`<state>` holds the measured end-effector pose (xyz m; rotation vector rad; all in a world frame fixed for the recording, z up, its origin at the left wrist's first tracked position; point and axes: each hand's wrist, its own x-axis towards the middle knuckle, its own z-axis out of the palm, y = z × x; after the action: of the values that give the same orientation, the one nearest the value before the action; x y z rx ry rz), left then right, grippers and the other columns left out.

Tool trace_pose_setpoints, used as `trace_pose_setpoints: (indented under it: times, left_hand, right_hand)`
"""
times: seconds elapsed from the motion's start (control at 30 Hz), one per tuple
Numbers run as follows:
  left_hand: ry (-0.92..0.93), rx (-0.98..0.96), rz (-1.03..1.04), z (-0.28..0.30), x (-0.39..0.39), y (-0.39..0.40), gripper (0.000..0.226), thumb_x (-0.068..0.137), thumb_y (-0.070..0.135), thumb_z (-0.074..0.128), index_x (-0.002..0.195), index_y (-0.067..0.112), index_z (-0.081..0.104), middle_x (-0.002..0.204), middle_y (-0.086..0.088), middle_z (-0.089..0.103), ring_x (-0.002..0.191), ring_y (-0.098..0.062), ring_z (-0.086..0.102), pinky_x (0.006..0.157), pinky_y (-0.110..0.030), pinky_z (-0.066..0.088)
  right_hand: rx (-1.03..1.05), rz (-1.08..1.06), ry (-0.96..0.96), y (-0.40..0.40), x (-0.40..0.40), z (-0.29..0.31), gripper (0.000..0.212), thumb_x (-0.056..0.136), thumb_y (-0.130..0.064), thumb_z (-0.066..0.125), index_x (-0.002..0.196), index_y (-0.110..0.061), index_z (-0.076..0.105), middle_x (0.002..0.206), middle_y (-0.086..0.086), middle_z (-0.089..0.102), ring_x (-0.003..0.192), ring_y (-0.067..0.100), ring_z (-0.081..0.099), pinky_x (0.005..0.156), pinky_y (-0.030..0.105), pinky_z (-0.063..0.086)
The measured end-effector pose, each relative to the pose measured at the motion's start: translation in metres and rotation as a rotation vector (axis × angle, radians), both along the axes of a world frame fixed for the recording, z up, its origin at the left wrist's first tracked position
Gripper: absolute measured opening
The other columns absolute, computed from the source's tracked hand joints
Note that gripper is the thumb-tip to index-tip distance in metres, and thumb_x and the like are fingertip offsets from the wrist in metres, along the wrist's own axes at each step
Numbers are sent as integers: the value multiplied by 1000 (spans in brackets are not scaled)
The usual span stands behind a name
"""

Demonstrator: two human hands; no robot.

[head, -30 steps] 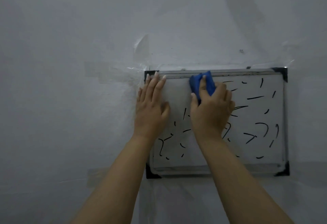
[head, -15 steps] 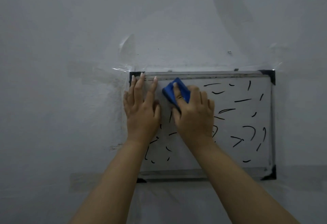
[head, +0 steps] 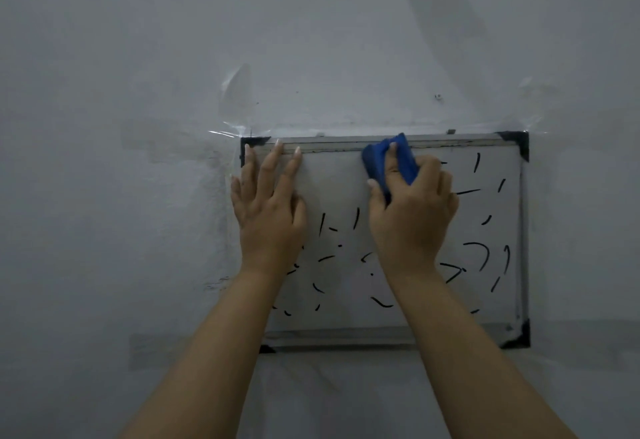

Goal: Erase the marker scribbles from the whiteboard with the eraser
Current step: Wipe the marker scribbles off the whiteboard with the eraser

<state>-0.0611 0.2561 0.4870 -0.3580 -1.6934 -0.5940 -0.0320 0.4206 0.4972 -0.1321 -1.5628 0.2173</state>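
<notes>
Your left hand lies flat on the upper left part of the whiteboard, fingers spread and pointing up, empty; the fingertips reach the top frame beside the black corner piece, and the little finger hangs over the left edge onto the wall; clear tape glints on the wall just left of that corner. Your right hand is closed over the blue eraser, thumb on its left side and the other fingers curled over its top and right side; the eraser presses against the board at the top edge, roughly mid-width, with its upper end touching the metal frame. Between your two hands the upper strip of the board is wiped clean; below that strip, short black marker strokes are scattered across the lower half, some partly hidden by your forearms. To the right of your right hand the marks run all the way up: a dash near the top, a long stroke just beside your knuckles, and curved hooks lower down near the right frame; the black corners on the right side are both in view. A small screw sits in the wall above the board's right half.
</notes>
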Motion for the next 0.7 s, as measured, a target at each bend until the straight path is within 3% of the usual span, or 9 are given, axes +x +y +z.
trace_pose_setpoints:
  times: [0.2,0.37,0.57,0.7]
  left_hand:
    - [5,-78,47,-4,0,9,66,87,25,39,153,31,29,164,6,17,154,-24,-1,121,-59,1]
    - [22,-137,76,-5,-3,16,62,91,27,36,152,29,30,164,9,17,154,-17,2,120,-61,1]
    - [18,-98,26,-4,2,24,64,89,32,30,153,29,30,163,6,21,153,-16,6,121,-58,-2]
    - [88,-72,-90,-3,9,26,58,93,16,42,150,22,37,160,1,30,152,-17,16,123,-51,14]
  right_hand:
    - [327,25,-29,-13,-2,-19,61,81,-33,67,137,-17,50,113,14,55,97,28,47,76,39,41]
    - [-1,-2,14,14,3,-3,58,86,-35,64,138,-17,49,114,17,54,96,32,52,78,43,45]
    - [395,42,-43,2,1,-20,60,82,-33,64,139,-18,49,119,12,54,99,28,50,77,38,40]
    - [115,33,3,27,4,-8,58,86,-36,64,139,-18,49,116,15,54,99,31,52,80,41,43]
